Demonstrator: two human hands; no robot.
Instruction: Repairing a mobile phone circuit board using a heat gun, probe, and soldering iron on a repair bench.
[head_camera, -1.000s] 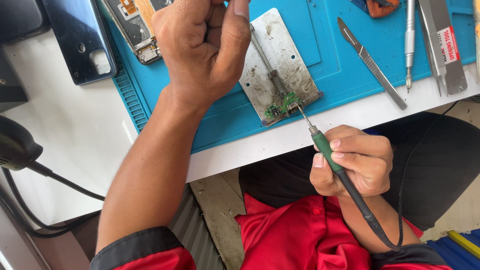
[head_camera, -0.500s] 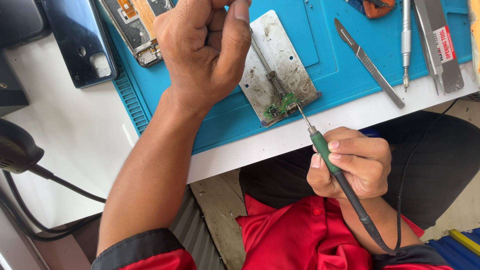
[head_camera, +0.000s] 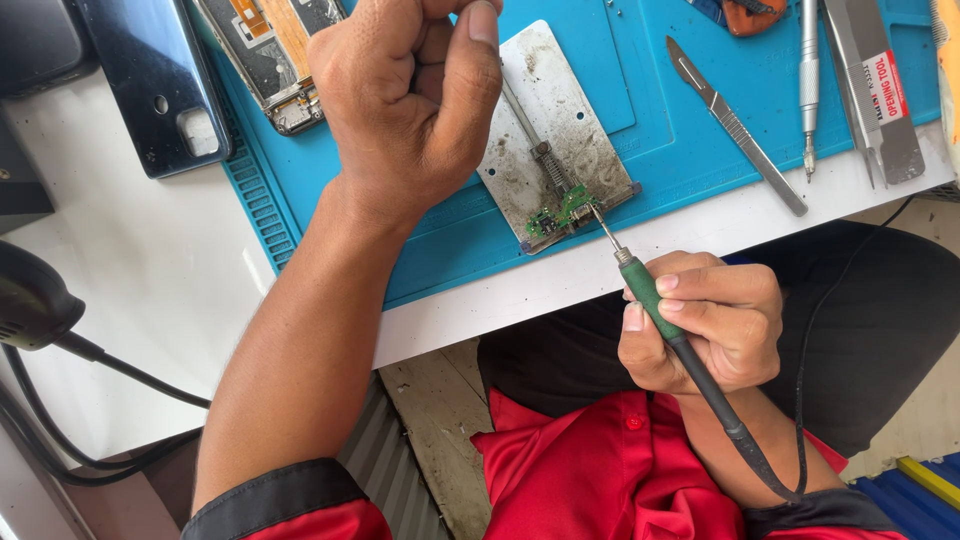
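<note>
Right hand: closed around the green-gripped soldering iron, tip at the small green circuit board.
Circuit board: clamped at the lower edge of the metal holder plate, on the blue mat.
Left hand: fisted above the mat; whatever it pinches, if anything, cannot be made out.
Tabletop: white; dark phone back cover, scalpel.

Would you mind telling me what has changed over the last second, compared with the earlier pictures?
Very little. The right hand keeps its grip on the green soldering iron, its tip still at the small green circuit board clamped on the metal holder plate. The left hand stays curled above the blue mat, touching nothing visible. The scalpel, tweezers and dark phone back cover lie as before.
</note>
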